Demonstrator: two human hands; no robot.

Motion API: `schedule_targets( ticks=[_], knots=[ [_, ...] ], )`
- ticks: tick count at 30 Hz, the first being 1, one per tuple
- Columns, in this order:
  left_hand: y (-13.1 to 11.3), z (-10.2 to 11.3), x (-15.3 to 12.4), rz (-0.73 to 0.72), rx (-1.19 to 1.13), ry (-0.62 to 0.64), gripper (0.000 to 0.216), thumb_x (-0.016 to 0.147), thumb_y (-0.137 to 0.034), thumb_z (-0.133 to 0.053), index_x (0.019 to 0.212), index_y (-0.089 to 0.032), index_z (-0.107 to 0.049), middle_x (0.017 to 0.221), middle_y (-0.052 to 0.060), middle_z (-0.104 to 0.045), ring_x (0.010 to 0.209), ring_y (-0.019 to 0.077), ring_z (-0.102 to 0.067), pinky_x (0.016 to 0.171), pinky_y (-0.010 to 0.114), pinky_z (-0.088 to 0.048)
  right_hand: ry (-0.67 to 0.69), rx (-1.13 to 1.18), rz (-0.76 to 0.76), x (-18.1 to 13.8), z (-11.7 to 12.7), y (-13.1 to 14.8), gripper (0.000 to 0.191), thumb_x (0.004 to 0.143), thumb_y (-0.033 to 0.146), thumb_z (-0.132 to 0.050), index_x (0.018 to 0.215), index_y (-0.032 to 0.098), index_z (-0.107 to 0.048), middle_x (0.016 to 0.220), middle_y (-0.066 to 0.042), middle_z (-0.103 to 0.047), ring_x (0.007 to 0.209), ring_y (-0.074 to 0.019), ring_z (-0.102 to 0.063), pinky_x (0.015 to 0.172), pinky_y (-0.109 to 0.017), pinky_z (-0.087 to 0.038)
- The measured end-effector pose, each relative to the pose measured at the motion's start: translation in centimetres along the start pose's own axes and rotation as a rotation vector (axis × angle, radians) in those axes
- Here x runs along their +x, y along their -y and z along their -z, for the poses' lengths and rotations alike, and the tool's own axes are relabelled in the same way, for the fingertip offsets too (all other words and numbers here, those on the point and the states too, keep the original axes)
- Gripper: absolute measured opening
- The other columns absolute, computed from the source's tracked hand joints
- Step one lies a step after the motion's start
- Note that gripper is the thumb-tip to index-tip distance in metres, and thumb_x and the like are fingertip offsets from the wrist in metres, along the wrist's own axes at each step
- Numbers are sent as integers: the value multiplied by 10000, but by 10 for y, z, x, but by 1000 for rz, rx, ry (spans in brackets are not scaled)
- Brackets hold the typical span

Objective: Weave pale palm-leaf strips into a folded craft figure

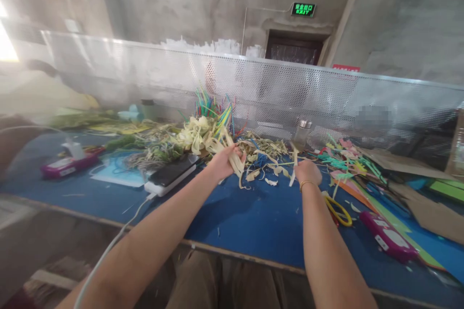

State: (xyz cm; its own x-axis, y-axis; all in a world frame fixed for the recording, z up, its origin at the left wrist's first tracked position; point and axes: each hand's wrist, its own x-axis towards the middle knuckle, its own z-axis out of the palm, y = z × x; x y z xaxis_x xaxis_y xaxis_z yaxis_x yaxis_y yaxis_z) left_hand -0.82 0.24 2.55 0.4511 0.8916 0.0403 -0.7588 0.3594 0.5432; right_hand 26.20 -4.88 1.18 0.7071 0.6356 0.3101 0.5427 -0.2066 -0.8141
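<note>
Two hands (225, 160) (308, 172) pinching pale strips (238, 165) | littered blue table (250, 224) | perforated screen (145, 65) | grey wall (174, 0) | lit exit sign (303, 9)

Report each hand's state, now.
Left hand: closed, holding pale leafy strips.
Right hand: closed, holding a narrow pale strip.

Reference: I log places from the lidded glass jar (303, 133).
Perforated metal panel (279, 89): directly behind the jar.
Exit sign (303, 9): lit green, on the wall above the jar.
Dark door (295, 52): beyond the panel, below the sign.
Black slab (174, 170): on a white block, left of the jar, nearer the front edge; I see a white cable (119, 236) attached.
Purple device (389, 239): right of the jar, nearer.
Second purple device (58, 169): far left of the jar.
</note>
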Motion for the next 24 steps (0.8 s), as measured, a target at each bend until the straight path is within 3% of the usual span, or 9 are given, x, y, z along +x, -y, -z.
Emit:
schedule_targets(
  ticks=[3, 5, 7, 8, 9, 11, 15, 19, 24],
  knots=[
    [20, 3, 0, 96, 188, 95, 60, 832, -158, -582, 774, -142, -572, 508, -62, -438, 429, 48, -443, 583, 212, -510, 115, 34, 136, -16, -16, 16, 287, 626, 281, -726, 880, 149, -722, 1121, -210, -644, 1194, -352, -496, 948, -444, -386],
    [31, 5, -2, 90, 345, 141, 71, 767, -142, -652, 755, -141, -581, 438, -90, -356, 375, 38, -354, 495, 183, -450, 250, 109, 261, -34, -33, 32, 328, 700, 401, -686, 945, 185, -717, 1114, -130, -671, 1124, -275, -556, 946, -376, -410],
    [40, 6, -4, 72, 473, 188, 131, 717, -154, -690, 675, -141, -566, 390, -103, -298, 351, 31, -286, 469, 183, -415, 421, 218, 374, -54, -49, 47, 356, 772, 504, -596, 963, 225, -709, 1037, -49, -703, 992, -208, -618, 867, -317, -468],
    [43, 7, -5, 61, 519, 217, 154, 695, -164, -699, 641, -139, -557, 383, -99, -306, 355, 29, -285, 477, 187, -412, 581, 366, 431, -64, -55, 53, 372, 784, 507, -583, 963, 202, -700, 1000, -53, -705, 932, -208, -629, 824, -325, -487],
    [45, 7, -6, 47, 557, 245, 164, 675, -178, -704, 622, -136, -554, 389, -87, -340, 367, 31, -308, 483, 192, -408, 707, 480, 434, -72, -58, 57, 374, 764, 509, -610, 961, 201, -688, 935, -43, -708, 838, -199, -639, 755, -322, -506],
    [47, 8, -7, 3, 610, 291, 156, 652, -218, -704, 641, -126, -579, 456, -41, -459, 421, 50, -400, 491, 197, -395, 818, 649, 410, -83, -59, 63, 372, 732, 478, -661, 992, 211, -661, 811, -19, -691, 671, -172, -617, 605, -293, -505],
    [50, 12, -5, -59, 705, 335, 232, 665, -327, -708, 721, -124, -610, 620, 14, -577, 554, 88, -511, 530, 208, -388, 782, 704, 424, -83, -48, 64, 346, 716, 409, -692, 1005, 219, -663, 783, -12, -656, 583, -134, -570, 491, -245, -464],
    [58, 18, -3, -9, 906, 400, 248, 635, -319, -733, 623, -132, -572, 582, -4, -553, 583, 88, -499, 594, 219, -401, 781, 507, 451, -78, -45, 60, 306, 723, 427, -668, 911, 188, -697, 747, -30, -654, 555, -147, -568, 429, -247, -450],
    [63, 19, -2, -109, 959, 372, 208, 681, -304, -666, 659, -150, -527, 594, -26, -517, 560, 76, -458, 566, 218, -380, 775, 449, 545, -85, -43, 63, 332, 797, 473, -572, 877, 177, -700, 763, -34, -671, 567, -151, -575, 484, -259, -460]
  ],
)
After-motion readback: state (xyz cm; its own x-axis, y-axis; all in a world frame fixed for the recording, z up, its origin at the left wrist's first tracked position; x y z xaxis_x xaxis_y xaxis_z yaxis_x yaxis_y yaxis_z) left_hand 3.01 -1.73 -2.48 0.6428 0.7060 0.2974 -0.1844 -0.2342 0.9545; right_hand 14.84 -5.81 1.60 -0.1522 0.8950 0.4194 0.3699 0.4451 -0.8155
